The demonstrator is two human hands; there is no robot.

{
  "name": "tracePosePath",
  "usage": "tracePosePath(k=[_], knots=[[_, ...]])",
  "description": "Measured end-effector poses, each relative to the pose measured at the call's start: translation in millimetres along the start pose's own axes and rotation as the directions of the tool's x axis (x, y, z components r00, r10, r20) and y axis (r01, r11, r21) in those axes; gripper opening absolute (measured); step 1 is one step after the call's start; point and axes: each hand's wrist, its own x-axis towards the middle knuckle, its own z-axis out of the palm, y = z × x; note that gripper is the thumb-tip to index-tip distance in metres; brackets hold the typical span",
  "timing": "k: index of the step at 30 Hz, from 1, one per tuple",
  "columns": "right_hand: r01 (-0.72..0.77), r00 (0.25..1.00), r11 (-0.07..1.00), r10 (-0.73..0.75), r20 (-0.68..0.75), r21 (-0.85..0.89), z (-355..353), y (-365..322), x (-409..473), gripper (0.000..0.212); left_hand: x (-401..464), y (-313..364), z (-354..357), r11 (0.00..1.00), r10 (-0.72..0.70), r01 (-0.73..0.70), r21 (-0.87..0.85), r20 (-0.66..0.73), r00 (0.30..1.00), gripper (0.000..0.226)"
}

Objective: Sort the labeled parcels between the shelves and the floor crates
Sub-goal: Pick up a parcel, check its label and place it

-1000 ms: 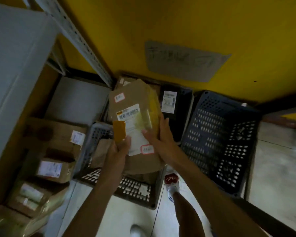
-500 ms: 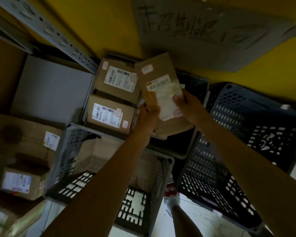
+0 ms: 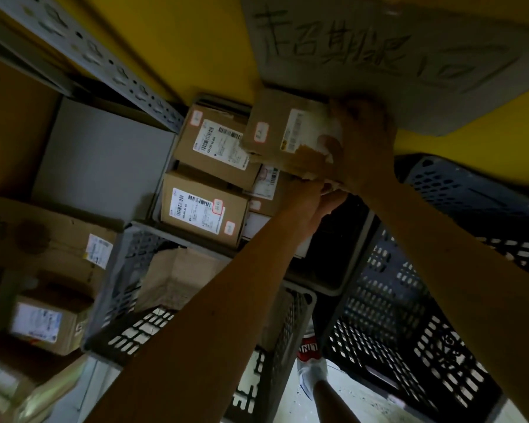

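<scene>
Your way into the far crate (image 3: 327, 288) is blocked on its left by stacked boxes (image 3: 205, 215). The blue crate (image 3: 409, 331) at right stands open.

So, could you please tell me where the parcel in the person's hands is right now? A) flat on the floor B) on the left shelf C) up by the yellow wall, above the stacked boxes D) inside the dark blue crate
C: both the right hand and left hand hold the brown parcel against the yellow wall, over the stacked boxes.

Pale floor (image 3: 358, 401) carries grey crate (image 3: 275, 355), dark blue crate (image 3: 409, 346). Shelf unit (image 3: 104, 157) at left holds labeled cardboard boxes (image 3: 58, 248), grey sheet behind.
</scene>
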Motion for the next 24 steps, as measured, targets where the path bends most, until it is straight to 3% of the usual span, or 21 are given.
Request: tracePosePath(k=[2,5,7,11,17,21,24], knots=[[0.016,1.000,1.000,-0.016,0.020,-0.016,3.5,1.7,-7.2,0.064,-6.3,1.8,0.5,0.996,-0.084,0.084,-0.020,0.000,0.996,0.012],[0.042,0.999,0.997,-0.043,0.015,0.072,0.1,2.0,-23.1,0.066,-24.4,-1.4,-14.2,0.982,-0.158,0.163,0.091,-0.060,0.986,0.040],[0.051,0.999,0.982,-0.046,-0.027,0.182,-7.3,-7.7,-33.2,0.062,-38.0,-3.1,-28.9,0.974,-0.170,0.177,0.143,-0.058,0.984,0.044],[0.040,0.999,0.849,-0.032,-0.024,0.527,-26.7,-50.8,-62.9,0.060,-74.5,-3.6,-61.9,0.980,-0.135,0.146,0.132,-0.089,0.987,0.041],[0.195,0.979,0.813,-0.198,-0.055,0.549,-80.6,-145.5,-132.2,0.052,-186.2,4.6,-111.5,0.998,-0.055,0.053,-0.014,-0.127,0.990,0.035],[0.409,0.912,0.719,-0.337,-0.232,0.562,-182.0,-245.5,-192.0,0.046,-334.1,45.8,-146.6,0.989,0.148,-0.143,0.039,-0.140,0.979,0.030],[0.551,0.833,0.613,-0.445,-0.328,0.566,-279.1,-332.3,-250.6,0.044,-481.8,80.9,-167.7,0.923,0.366,-0.342,0.175,-0.130,0.921,0.026]])
